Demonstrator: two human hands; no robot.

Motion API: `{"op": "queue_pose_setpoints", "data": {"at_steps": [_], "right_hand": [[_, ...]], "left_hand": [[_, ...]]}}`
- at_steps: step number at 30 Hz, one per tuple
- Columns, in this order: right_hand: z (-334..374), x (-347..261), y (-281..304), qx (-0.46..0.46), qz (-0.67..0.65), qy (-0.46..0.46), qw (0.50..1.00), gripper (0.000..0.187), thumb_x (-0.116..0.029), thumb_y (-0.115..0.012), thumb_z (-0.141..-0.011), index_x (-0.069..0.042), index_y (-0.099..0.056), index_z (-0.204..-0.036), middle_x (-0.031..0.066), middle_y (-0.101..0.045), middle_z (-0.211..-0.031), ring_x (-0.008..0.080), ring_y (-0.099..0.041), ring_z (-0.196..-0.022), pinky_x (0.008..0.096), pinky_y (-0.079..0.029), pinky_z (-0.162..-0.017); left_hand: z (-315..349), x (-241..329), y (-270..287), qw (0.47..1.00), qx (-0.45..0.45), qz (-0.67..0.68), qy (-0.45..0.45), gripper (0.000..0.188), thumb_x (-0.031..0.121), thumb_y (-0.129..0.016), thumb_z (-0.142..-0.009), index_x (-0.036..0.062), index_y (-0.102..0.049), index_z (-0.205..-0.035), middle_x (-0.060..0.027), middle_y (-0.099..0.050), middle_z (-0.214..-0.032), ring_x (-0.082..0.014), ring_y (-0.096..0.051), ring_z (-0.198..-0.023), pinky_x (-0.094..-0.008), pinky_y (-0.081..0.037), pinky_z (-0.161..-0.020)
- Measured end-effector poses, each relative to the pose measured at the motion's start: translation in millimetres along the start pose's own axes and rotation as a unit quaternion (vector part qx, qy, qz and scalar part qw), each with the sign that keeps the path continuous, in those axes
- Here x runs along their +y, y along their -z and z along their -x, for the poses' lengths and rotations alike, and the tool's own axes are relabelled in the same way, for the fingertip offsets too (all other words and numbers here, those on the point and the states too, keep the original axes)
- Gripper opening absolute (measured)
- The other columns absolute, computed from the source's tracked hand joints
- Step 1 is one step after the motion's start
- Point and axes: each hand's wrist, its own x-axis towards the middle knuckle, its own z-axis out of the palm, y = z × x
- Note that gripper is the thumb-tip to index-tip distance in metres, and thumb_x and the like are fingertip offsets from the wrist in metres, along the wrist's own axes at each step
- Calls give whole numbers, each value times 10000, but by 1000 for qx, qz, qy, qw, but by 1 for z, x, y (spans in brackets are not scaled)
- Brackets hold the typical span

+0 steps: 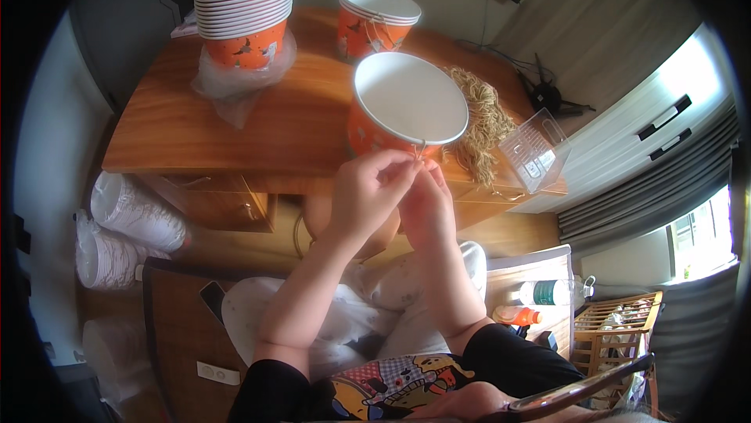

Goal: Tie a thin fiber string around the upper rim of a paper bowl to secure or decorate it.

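Observation:
An orange paper bucket (pixel 411 98) with a white inside stands near the front edge of the wooden desk, tilted so its mouth shows. At its near rim a thin piece of twine (pixel 420 146) passes through. My left hand (pixel 371 188) pinches this twine with thumb and fingertips. Right beside it, my right hand (pixel 429 200) is closed on the same twine, the fingertips of both hands nearly touching. The bucket's lower near side is partly hidden by my hands. A heap of tan twine (pixel 477 114) lies on the desk to the bucket's right.
Behind the bucket stand a few nested orange buckets (pixel 379 24) with twine hanging. A tall bucket stack (pixel 244 0) in plastic is at the left. A clear plastic box (pixel 536 151) sits at the desk's right edge, near a black router (pixel 545 96). Wrapped stacks (pixel 133 208) lie on the floor.

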Motion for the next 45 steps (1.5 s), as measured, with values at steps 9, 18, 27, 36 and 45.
{"op": "queue_pose_setpoints", "data": {"at_steps": [9,18,27,36,45], "right_hand": [[-11,9,16,2,7,27,1000,141,-70,-584,-936,-137,-460,-939,-9,-604,-868,67,-516,-704,256,-447,-711],[-4,7,11,20,-6,14,1000,154,-66,-585,-936,-151,-459,-917,-29,-593,-841,63,-506,-705,240,-423,-690],[-3,9,21,-9,15,21,1000,199,-93,-613,-927,-171,-433,-957,-52,-563,-814,45,-478,-685,230,-375,-661],[4,-18,2,10,202,294,934,189,20,-615,-908,-72,-450,-899,69,-642,-947,94,-594,-884,220,-438,-795],[5,-40,-18,-58,342,214,913,250,-18,-689,-870,-74,-456,-798,14,-633,-826,26,-556,-749,160,-430,-657]], "left_hand": [[-1,-1,6,999,-10,-22,32,161,130,-704,-849,4,-690,-947,-113,-708,-807,-149,-685,-711,-262,-520,-645],[0,1,7,1000,-16,-9,18,146,134,-712,-852,7,-694,-922,-45,-651,-698,-80,-590,-596,-229,-453,-556],[-1,0,3,992,-25,109,67,153,148,-707,-874,0,-696,-912,31,-611,-673,-8,-506,-606,-188,-391,-536],[-3,-1,8,988,-37,103,106,167,128,-695,-868,-35,-685,-903,-44,-671,-765,-53,-580,-685,-200,-450,-603],[-4,11,13,938,-93,216,254,148,183,-686,-873,39,-719,-885,64,-546,-650,-4,-413,-567,-196,-290,-501]]}}
